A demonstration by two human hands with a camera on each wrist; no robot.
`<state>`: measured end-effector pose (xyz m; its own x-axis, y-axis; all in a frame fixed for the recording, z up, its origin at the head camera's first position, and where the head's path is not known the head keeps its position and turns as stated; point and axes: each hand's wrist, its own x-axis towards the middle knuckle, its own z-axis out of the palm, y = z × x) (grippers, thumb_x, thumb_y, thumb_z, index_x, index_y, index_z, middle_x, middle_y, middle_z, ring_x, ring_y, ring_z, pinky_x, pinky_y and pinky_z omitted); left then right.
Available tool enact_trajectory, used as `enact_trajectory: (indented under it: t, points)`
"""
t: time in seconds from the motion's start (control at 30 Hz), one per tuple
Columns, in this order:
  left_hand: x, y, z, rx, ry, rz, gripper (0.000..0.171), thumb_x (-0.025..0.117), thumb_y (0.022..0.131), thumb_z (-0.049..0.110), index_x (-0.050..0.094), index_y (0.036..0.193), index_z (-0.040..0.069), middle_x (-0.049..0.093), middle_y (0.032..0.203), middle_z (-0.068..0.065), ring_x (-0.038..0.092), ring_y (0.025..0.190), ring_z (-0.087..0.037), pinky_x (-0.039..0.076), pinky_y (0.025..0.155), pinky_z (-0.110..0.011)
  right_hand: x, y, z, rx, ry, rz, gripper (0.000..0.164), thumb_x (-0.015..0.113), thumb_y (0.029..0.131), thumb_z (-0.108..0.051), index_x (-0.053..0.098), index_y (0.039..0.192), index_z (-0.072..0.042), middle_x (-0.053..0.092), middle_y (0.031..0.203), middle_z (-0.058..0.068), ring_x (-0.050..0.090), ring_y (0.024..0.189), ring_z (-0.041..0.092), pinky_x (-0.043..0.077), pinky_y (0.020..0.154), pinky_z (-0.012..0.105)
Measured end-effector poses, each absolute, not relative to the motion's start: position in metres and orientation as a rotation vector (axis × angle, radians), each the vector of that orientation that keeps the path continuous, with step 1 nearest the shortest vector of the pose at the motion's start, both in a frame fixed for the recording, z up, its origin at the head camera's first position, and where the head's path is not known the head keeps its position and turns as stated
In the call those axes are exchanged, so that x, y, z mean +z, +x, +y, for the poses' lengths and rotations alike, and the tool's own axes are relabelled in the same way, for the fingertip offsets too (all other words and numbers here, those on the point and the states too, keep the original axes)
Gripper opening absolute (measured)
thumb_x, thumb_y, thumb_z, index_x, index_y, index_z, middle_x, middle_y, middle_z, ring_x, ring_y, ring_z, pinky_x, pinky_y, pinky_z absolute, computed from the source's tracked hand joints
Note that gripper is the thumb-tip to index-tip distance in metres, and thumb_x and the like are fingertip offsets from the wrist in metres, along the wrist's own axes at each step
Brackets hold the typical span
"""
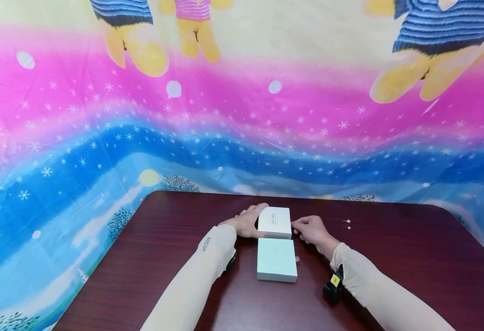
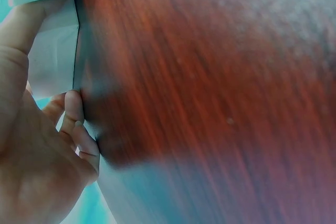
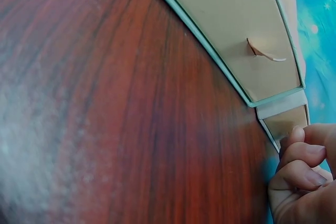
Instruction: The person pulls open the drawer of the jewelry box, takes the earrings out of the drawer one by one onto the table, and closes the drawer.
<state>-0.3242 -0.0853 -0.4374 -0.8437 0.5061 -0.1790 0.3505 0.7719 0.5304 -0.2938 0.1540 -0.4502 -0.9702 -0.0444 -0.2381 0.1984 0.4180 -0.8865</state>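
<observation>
My left hand [image 1: 248,222] grips a small white drawer box [image 1: 274,219] from its left side, with the thumb along the near edge. In the left wrist view the box's side [image 2: 55,51] lies between thumb and fingers. At the box's right end, my right hand [image 1: 313,230] has thumb and index fingertip pinched together against the drawer front [image 3: 286,124]; the fingers hide what is between them. The other right fingers are curled. Just nearer stands a mint-green drawer box [image 1: 277,259], with a small ribbon tab [image 3: 265,53] on its right side.
Two pearl-topped earrings [image 1: 348,221] lie to the right of my right hand. The dark reddish wooden table [image 1: 175,230] ends at a rounded back edge. Behind it hangs a printed cloth [image 1: 242,115] with snowflakes and bears.
</observation>
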Motion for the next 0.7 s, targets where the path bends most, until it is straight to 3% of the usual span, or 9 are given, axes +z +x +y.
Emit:
enact_trajectory:
  t: [0.7]
  points:
    - [-0.4390,-0.3280,-0.0930,0.848,0.713,2.561,0.103,0.079,0.087,0.032,0.011,0.164,0.023,0.026,0.165,-0.012,0.030,0.150,-0.032,0.032,0.118,-0.054,-0.4509,-0.2934,0.1604,-1.611,0.146,2.419,0.027,0.059,0.102,-0.022,0.072,0.106,0.001,0.058,0.071,0.000,0.046,0.056,0.011,0.039,0.053,0.026]
